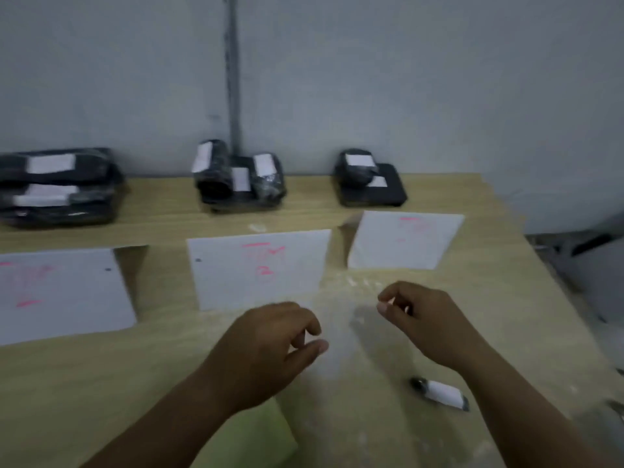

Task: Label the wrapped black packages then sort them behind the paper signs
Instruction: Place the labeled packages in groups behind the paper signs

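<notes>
Three piles of wrapped black packages with white labels lie along the wall: a left pile (57, 187), a middle pile (238, 179) and a right pile (369, 179). In front of each stands a white paper sign with pink writing: the left sign (64, 292), the middle sign (260, 268), the right sign (405, 239). My left hand (270, 346) hovers over the table below the middle sign, fingers loosely curled and holding nothing. My right hand (425, 319) is raised beside it, its fingertips drawn together; blur hides whether they pinch anything.
A short pen-like object with a white body (439, 394) lies on the wooden table (101, 383) under my right forearm. A pale green pad (270, 434) sits beneath my left forearm. The table's right edge drops off toward dark clutter on the floor.
</notes>
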`<state>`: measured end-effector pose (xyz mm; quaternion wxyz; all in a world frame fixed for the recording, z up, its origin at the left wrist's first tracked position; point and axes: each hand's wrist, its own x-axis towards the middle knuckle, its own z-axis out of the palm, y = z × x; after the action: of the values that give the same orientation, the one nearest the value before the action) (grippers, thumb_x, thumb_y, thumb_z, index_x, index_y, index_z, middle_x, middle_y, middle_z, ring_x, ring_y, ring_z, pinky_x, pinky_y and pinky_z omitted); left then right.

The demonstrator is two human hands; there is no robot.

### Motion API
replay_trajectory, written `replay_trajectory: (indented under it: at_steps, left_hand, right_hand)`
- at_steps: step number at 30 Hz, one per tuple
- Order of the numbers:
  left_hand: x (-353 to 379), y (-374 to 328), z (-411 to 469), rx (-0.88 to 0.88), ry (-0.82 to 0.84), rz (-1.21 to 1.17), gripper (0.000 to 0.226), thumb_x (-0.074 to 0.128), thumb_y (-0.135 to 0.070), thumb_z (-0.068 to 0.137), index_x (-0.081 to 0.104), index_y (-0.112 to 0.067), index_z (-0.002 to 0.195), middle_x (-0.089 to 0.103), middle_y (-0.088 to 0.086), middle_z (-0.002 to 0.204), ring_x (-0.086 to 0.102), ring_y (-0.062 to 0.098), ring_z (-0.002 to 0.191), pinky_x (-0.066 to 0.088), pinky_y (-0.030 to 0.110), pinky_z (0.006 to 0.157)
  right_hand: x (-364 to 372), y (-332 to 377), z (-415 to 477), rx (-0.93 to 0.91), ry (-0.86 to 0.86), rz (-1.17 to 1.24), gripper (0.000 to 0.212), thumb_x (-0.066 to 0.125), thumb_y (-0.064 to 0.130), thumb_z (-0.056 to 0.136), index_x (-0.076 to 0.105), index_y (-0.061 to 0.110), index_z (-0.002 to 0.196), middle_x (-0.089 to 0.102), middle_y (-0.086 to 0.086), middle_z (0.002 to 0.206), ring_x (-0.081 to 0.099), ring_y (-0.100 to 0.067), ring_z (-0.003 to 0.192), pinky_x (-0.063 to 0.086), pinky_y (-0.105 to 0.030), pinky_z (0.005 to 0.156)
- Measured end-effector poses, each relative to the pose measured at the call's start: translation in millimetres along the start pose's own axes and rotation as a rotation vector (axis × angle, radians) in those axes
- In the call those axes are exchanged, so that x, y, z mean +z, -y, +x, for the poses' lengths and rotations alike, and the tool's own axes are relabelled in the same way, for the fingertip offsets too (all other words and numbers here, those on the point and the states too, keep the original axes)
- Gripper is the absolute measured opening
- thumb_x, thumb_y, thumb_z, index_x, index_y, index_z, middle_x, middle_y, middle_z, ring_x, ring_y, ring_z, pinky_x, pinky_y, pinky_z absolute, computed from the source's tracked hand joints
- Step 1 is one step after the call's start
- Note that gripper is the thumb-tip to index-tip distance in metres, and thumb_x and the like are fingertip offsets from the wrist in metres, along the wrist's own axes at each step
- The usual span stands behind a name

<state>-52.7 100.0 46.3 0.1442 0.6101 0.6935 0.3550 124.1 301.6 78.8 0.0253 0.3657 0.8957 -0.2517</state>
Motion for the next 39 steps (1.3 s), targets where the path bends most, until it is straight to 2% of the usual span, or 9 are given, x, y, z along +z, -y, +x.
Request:
replay_trajectory:
  at_steps: [4,8,12,15,19,22,25,32,39]
  left_hand:
    - [88.2,-41.9,14.7,-0.016,0.255,0.074,0.029,0.05,-0.049,0.092,0.061,-0.03,0.11,0.062,-0.009,0.101,0.057,0.013,0.093,0.049,0.031,0.077]
    - [159.9,-78.9,45.9,-0.011,0.44,0.332,0.045,0.046,-0.038,0.098,0.044,-0.022,0.139,0.049,0.004,0.134,0.046,0.027,0.117,0.042,0.038,0.091]
    - [209.3,-91.8,66.3,-0.053,0.512,0.535,0.028,0.045,-0.025,0.096,0.052,-0.016,0.122,0.053,0.012,0.121,0.048,0.034,0.106,0.041,0.042,0.079]
    - [218.3,-92.1,67.6,-0.095,0.526,0.57,0.023,0.043,-0.024,0.096,0.058,-0.018,0.112,0.056,0.009,0.115,0.05,0.032,0.104,0.039,0.04,0.079]
    - [194.8,-94.7,62.5,-0.342,0.416,0.123,0.015,0.048,-0.028,0.096,0.06,-0.023,0.104,0.063,0.0,0.105,0.056,0.018,0.091,0.047,0.032,0.076]
    - [160.3,-101.7,56.3,-0.595,0.253,-0.355,0.009,0.059,-0.021,0.093,0.063,-0.026,0.099,0.071,-0.006,0.091,0.067,0.009,0.081,0.053,0.024,0.07]
    - [129.1,-110.1,46.6,-0.717,0.078,-0.641,0.011,0.061,-0.016,0.094,0.067,-0.022,0.101,0.075,0.003,0.081,0.071,0.016,0.077,0.055,0.027,0.067]
    - [62.6,-107.2,25.8,-0.701,-0.129,-0.876,0.014,0.058,-0.015,0.095,0.071,-0.012,0.089,0.071,0.011,0.077,0.067,0.023,0.07,0.051,0.029,0.063]
    - [13.1,-99.7,21.2,-0.591,-0.238,-0.914,0.01,0.063,-0.022,0.084,0.07,-0.016,0.082,0.07,0.012,0.073,0.066,0.023,0.069,0.05,0.028,0.062]
  right_hand:
    - [6.4,-104.2,-49.7,0.182,0.221,-0.238,0.031,0.061,0.048,0.088,0.061,0.034,0.116,0.062,0.01,0.101,0.06,-0.009,0.09,0.047,-0.024,0.075]
    - [19.4,-157.5,-85.6,0.193,0.267,-0.423,0.046,0.056,0.055,0.085,0.046,0.037,0.126,0.051,0.004,0.121,0.052,-0.021,0.111,0.048,-0.034,0.083]
    - [40.4,-183.2,-96.4,0.061,0.187,-0.48,0.028,0.05,0.039,0.083,0.059,0.027,0.107,0.061,0.0,0.099,0.06,-0.027,0.088,0.041,-0.032,0.062]
    - [45.6,-189.1,-98.6,-0.041,0.095,-0.446,0.016,0.062,0.036,0.074,0.064,0.024,0.085,0.062,0.0,0.076,0.061,-0.026,0.064,0.044,-0.032,0.051]
    - [31.2,-190.7,-99.4,-0.005,0.135,-0.151,0.023,0.052,0.04,0.087,0.056,0.032,0.108,0.058,0.007,0.102,0.055,-0.018,0.091,0.048,-0.033,0.073]
    - [9.4,-169.8,-97.4,-0.036,0.144,0.167,0.014,0.061,0.035,0.087,0.059,0.037,0.101,0.064,0.012,0.093,0.058,-0.005,0.081,0.047,-0.026,0.071]
    - [-5.2,-140.4,-94.5,-0.114,0.142,0.311,0.012,0.064,0.035,0.088,0.062,0.038,0.099,0.065,0.013,0.083,0.058,-0.006,0.072,0.045,-0.024,0.064]
    - [-24.4,-66.3,-84.1,-0.216,0.097,0.561,0.023,0.068,0.027,0.089,0.067,0.044,0.104,0.068,0.003,0.084,0.061,-0.022,0.076,0.048,-0.034,0.068]
    - [-31.6,-24.3,-63.1,-0.247,-0.007,0.697,0.023,0.077,0.038,0.074,0.064,0.035,0.093,0.058,0.005,0.071,0.049,-0.01,0.062,0.041,-0.022,0.058]
